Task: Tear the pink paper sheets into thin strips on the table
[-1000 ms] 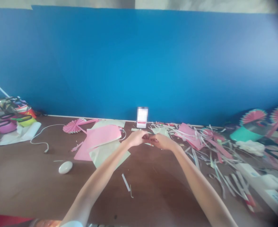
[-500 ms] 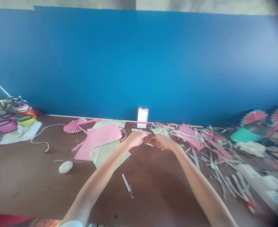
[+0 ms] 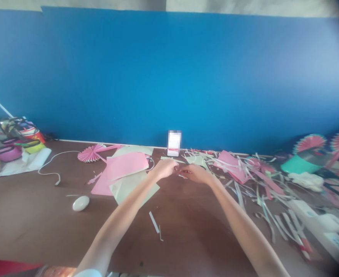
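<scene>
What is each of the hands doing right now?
Left hand: closed, pinching a small paper piece.
Right hand: closed, pinching the same piece.

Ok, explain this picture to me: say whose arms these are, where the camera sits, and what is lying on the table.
No machine here: these are a person's two bare arms, seen from a camera worn on their head, looking forward and down. The left hand and right hand meet over the brown table, fingertips pinched on a small piece too blurred to name. Beside the left hand lie pink sheets over pale green sheets, with a folded pink paper fan behind them and a white oval object nearer the camera. To the right spreads a heap of paper strips. A blue wall stands behind.
</scene>
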Tool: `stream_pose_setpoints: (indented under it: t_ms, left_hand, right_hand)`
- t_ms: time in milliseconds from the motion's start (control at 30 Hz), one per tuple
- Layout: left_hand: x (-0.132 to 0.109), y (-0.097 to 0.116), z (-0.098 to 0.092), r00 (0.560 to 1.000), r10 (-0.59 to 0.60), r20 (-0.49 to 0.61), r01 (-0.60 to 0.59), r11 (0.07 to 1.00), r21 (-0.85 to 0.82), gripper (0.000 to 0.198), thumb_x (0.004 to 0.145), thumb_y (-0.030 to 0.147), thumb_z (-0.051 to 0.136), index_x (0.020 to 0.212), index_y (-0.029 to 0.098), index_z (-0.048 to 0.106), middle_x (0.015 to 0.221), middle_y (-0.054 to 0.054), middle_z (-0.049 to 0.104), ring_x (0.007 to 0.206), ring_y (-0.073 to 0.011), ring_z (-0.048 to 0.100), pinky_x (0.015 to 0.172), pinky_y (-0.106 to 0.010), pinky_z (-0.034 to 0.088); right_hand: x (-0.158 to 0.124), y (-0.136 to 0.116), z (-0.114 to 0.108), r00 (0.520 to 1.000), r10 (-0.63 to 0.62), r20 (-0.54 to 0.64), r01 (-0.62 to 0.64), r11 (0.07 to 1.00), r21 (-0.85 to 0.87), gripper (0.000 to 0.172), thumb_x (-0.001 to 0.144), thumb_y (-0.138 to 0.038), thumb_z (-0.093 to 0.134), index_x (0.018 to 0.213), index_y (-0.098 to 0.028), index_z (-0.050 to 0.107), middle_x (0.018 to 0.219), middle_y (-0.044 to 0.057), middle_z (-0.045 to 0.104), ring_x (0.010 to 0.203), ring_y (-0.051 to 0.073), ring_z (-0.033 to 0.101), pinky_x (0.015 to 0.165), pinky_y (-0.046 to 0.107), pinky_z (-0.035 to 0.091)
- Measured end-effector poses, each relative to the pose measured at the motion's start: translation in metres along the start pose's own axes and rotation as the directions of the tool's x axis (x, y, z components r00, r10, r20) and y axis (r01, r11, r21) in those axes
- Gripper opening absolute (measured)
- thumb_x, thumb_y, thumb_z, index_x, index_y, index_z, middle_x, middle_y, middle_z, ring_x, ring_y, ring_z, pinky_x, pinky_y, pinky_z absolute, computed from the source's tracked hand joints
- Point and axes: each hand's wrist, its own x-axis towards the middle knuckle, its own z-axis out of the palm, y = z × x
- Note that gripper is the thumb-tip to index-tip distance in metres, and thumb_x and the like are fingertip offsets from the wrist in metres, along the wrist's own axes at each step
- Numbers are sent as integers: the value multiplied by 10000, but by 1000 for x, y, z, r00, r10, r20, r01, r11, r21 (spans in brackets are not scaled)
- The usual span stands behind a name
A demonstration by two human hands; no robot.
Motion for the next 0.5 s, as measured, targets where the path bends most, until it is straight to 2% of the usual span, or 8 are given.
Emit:
stream_pose_setpoints:
  t_ms: [100,233,333,500]
  left_hand:
    - [0,-4,0,1000,-25,0,25,1000,-7,206,794,158,517,870,258,680,935,-22,683,853,-195,623,698,-241,435]
    - [2,-6,1,999,-13,-36,11,999,-33,161,830,200,517,870,238,668,937,-36,679,864,-196,625,700,-243,430]
    - [3,-7,4,997,19,-80,-22,999,-35,166,842,184,499,843,215,661,895,-48,678,839,-206,626,674,-257,428]
    - [4,-8,7,996,33,-83,-37,998,-53,153,834,194,512,846,196,664,874,-58,672,836,-212,621,676,-266,434]
  right_hand:
    - [0,-1,-1,1000,20,18,-20,1000,-6,400,887,-500,397,975,-245,693,724,34,684,581,155,554,559,251,343]
    - [-3,-1,-5,999,29,-26,-29,1000,-11,494,887,-563,350,869,-204,690,677,38,657,531,136,503,530,247,314]
    - [-6,1,-6,999,21,-42,-22,1000,-15,468,895,-536,353,867,-200,678,650,30,634,515,130,486,521,241,305]
    - [-5,3,-6,999,38,-17,-38,999,-2,427,896,-511,371,886,-205,668,714,41,653,564,138,519,536,232,316]
